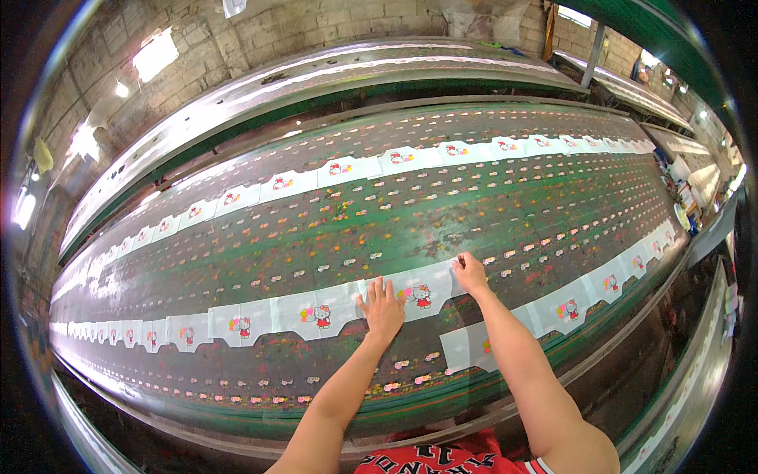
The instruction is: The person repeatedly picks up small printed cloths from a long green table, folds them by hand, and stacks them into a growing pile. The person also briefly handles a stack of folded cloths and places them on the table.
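Left grip (382, 311): released, fingers spread, pressed palm-down on the cloth (422, 290). Right grip (470, 273): clenched, pinching the cloth's far right corner. The cloth lies on the bench (442, 229), extending from under the left grip to the right.

Bright opening (155, 55) in grey block wall (308, 28)

From above the near edge of the bench (446, 233), the head view faces down and across it at close range, reaching the wall (292, 31) behind it.
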### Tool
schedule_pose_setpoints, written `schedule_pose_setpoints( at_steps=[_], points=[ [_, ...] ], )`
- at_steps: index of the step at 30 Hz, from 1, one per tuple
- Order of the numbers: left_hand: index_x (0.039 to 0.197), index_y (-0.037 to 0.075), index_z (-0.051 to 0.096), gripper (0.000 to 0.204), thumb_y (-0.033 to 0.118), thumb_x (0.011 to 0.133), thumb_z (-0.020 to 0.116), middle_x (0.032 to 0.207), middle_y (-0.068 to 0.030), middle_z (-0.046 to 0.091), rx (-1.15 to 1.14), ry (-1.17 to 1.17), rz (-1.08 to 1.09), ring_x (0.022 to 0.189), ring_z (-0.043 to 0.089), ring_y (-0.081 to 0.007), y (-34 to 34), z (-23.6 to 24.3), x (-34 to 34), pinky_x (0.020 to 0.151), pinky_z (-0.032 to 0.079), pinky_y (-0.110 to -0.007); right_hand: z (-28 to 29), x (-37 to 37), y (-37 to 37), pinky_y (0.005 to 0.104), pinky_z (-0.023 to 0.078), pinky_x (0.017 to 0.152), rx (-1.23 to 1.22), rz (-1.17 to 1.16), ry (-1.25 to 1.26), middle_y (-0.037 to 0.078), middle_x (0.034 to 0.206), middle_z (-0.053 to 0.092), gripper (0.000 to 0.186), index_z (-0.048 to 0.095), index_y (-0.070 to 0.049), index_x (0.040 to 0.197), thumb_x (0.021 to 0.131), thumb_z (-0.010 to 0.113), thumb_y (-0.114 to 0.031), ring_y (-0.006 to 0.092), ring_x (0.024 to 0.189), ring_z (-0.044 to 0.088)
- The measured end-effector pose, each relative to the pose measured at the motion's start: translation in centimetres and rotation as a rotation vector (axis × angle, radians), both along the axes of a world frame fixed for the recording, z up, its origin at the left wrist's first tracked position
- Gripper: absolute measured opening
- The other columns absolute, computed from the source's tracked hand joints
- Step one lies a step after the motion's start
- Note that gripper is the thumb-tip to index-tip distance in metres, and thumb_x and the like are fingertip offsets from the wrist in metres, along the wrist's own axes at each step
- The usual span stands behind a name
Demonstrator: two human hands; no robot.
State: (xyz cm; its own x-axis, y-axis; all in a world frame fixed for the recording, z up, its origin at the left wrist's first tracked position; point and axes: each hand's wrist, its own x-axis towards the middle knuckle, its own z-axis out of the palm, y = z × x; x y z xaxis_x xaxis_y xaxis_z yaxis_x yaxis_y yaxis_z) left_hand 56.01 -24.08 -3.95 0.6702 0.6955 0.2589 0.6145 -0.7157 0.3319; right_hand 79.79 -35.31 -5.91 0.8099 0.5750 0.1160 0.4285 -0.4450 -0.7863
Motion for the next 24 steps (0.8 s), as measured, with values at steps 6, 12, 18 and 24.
schedule_pose_setpoints(
  at_steps=[6,12,18,24],
  points=[
    [0.141,0.000,0.041,0.065,0.043,0.094,0.054,0.154,-0.0176,0.029,-0.076,0.103,-0.027,0.143,0.026,-0.0370,-0.4,-0.5,0.6,0.107,0.014,-0.071,0.5,0.0,-0.3,0.0421,0.050,0.081,-0.011,0.040,0.071,0.019,0.096,0.068,0.029,0.061,0.000,0.106,0.088,0.067,-0.022,0.0347,0.090,0.065],
    [0.146,-0.001,0.035,0.071,0.045,0.095,0.052,0.158,-0.0185,0.021,-0.119,0.174,-0.039,0.146,0.019,-0.0396,-1.6,0.1,2.1,0.108,0.009,-0.073,0.9,0.0,-0.8,0.0417,0.050,0.081,0.012,0.109,0.059,0.018,0.097,0.066,0.029,0.060,0.000,0.108,0.088,0.067,-0.018,0.0335,0.089,0.064],
    [0.146,0.000,0.036,0.071,0.046,0.094,0.050,0.158,-0.0197,0.022,-0.056,0.163,-0.146,0.146,0.020,-0.0403,-3.7,-0.2,5.6,0.106,0.008,-0.075,2.4,1.3,-4.0,0.0414,0.050,0.078,0.127,0.103,-0.069,0.014,0.094,0.060,0.027,0.060,0.000,0.110,0.087,0.066,-0.014,0.0300,0.084,0.060],
    [0.146,0.001,0.038,0.068,0.045,0.095,0.048,0.157,-0.0193,0.024,0.104,0.215,-0.165,0.145,0.022,-0.0407,-7.1,-0.8,9.7,0.105,0.008,-0.078,4.2,5.0,-11.1,0.0415,0.050,0.080,-0.044,0.247,-0.018,0.015,0.100,0.060,0.020,0.063,-0.001,0.104,0.088,0.063,-0.014,0.0306,0.087,0.062]
  ],
)
